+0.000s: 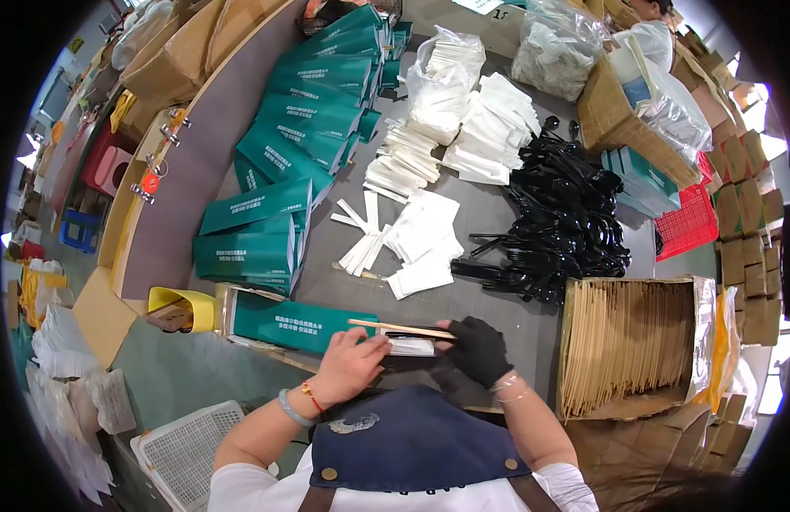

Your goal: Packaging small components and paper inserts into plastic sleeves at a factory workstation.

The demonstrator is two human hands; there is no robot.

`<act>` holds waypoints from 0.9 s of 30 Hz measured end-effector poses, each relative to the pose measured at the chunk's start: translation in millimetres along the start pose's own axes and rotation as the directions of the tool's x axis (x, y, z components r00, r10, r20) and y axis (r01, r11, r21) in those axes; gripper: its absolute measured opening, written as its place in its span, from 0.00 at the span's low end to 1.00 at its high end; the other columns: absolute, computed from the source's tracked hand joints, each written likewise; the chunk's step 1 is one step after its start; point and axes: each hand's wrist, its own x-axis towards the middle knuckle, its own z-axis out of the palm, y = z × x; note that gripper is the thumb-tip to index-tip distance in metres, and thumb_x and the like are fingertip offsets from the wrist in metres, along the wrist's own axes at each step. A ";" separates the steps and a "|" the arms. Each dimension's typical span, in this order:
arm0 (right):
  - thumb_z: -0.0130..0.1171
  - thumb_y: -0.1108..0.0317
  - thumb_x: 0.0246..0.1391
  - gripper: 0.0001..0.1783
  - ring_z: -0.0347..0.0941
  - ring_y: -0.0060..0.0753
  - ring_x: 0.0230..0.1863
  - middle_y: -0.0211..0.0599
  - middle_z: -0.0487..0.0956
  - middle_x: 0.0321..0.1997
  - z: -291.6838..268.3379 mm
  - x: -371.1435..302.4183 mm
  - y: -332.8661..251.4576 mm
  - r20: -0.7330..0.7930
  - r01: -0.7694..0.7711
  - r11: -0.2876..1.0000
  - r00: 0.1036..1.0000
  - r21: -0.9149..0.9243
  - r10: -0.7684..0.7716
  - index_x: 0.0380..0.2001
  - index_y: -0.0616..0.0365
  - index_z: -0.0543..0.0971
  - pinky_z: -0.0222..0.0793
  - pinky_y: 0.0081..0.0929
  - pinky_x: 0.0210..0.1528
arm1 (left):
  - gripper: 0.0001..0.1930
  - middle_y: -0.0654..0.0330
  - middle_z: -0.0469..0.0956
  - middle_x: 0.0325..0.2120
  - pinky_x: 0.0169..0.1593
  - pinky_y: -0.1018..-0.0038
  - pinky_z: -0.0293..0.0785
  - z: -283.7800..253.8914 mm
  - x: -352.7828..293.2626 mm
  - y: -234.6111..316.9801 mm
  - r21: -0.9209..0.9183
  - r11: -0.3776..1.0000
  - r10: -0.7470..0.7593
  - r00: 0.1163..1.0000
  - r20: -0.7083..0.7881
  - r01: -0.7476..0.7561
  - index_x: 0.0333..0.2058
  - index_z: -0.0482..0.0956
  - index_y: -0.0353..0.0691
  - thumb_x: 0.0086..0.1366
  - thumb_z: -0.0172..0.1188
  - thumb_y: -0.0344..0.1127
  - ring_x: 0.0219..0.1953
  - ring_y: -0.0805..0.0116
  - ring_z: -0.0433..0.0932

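My left hand (350, 365) is bare, with a bracelet and a red cord at the wrist; its fingers press on a small white packet (410, 346) at the table's near edge. My right hand (478, 348) wears a black glove and grips the right end of the same bundle. A pair of wooden chopsticks (401, 328) lies across the top of the packet, between both hands. A green paper sleeve (299, 324) lies flat just left of my left hand, inside a shallow cardboard tray (227, 309).
Stacks of green sleeves (305, 128) run up the left side. White napkins and wrapped packets (420, 239) lie mid-table beside a heap of black plastic cutlery (565, 222). A carton of brown paper sleeves (625, 341) stands at right. Another person (655, 34) works at the far right. A white basket (186, 448) sits lower left.
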 end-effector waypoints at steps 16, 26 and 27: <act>0.63 0.66 0.49 0.24 0.75 0.44 0.40 0.40 0.80 0.39 35.1 1.3 -11.3 -0.052 0.338 0.941 0.940 0.026 -0.336 0.53 0.41 0.76 0.73 0.38 0.41 | 0.37 0.58 0.70 0.51 0.56 0.60 0.65 10.2 32.7 -11.8 -0.197 0.980 -0.034 0.998 -0.061 0.021 0.51 0.74 0.38 0.38 0.75 0.39 0.52 0.52 0.66; 0.63 0.67 0.48 0.12 0.73 0.51 0.45 0.44 0.76 0.42 53.2 1.1 -20.6 -0.039 -0.016 0.875 0.998 0.485 0.040 0.37 0.58 0.78 0.70 0.41 0.47 | 0.33 0.59 0.70 0.49 0.53 0.61 0.65 14.8 50.3 0.5 -0.139 0.990 0.003 1.000 -0.024 -0.006 0.51 0.73 0.42 0.42 0.71 0.34 0.50 0.55 0.68; 0.63 0.67 0.48 0.12 0.73 0.51 0.45 0.44 0.76 0.42 52.7 -0.4 -21.9 -0.047 -0.017 0.874 0.998 0.486 0.046 0.37 0.58 0.78 0.70 0.41 0.47 | 0.33 0.59 0.70 0.49 0.53 0.61 0.65 12.8 52.9 2.5 -0.138 0.990 0.013 1.000 -0.022 -0.016 0.51 0.73 0.42 0.42 0.71 0.34 0.50 0.55 0.68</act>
